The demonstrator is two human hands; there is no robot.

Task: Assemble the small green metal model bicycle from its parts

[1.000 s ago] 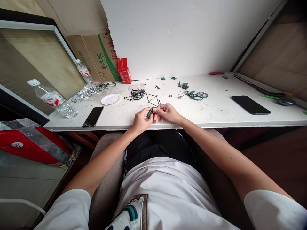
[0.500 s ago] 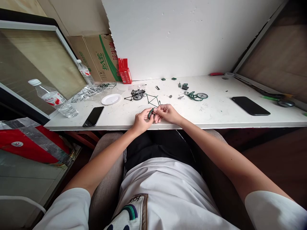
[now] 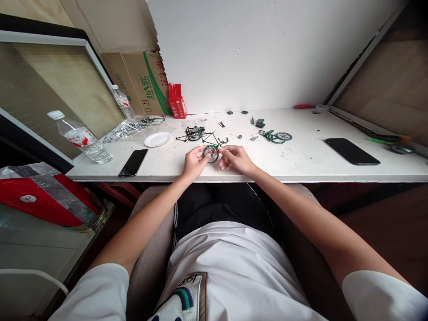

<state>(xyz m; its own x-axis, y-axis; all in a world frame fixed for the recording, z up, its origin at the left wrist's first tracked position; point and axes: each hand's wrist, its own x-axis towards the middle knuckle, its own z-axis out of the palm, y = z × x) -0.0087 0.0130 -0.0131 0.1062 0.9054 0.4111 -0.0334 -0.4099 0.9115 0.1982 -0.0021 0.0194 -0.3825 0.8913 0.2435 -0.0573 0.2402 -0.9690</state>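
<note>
A small green model bicycle wheel [image 3: 211, 154] with thin spokes faces me near the table's front edge. My left hand [image 3: 195, 162] pinches its left rim between thumb and fingers. On the other side, my right hand [image 3: 235, 158] has thumb and forefinger closed at the wheel's right edge; its other fingers curl below. Whether it grips the rim or a small part beside it, I cannot tell. Just behind the wheel lies a thin green bicycle frame [image 3: 207, 137] with dark handlebars [image 3: 224, 140], apparently joined to the wheel.
A black model bicycle [image 3: 194, 133] lies behind left, a green bicycle assembly [image 3: 277, 136] to the right. Loose green parts [image 3: 260, 122] are scattered behind. Around stand or lie a paper plate [image 3: 158, 139], two phones [image 3: 133, 162], two water bottles [image 3: 82, 139] and a red box [image 3: 177, 101].
The wheel has turned from nearly edge-on to facing me. My hands have spread slightly apart, and the frame and handlebars behind now show at a different angle. The view has shifted a little.
</note>
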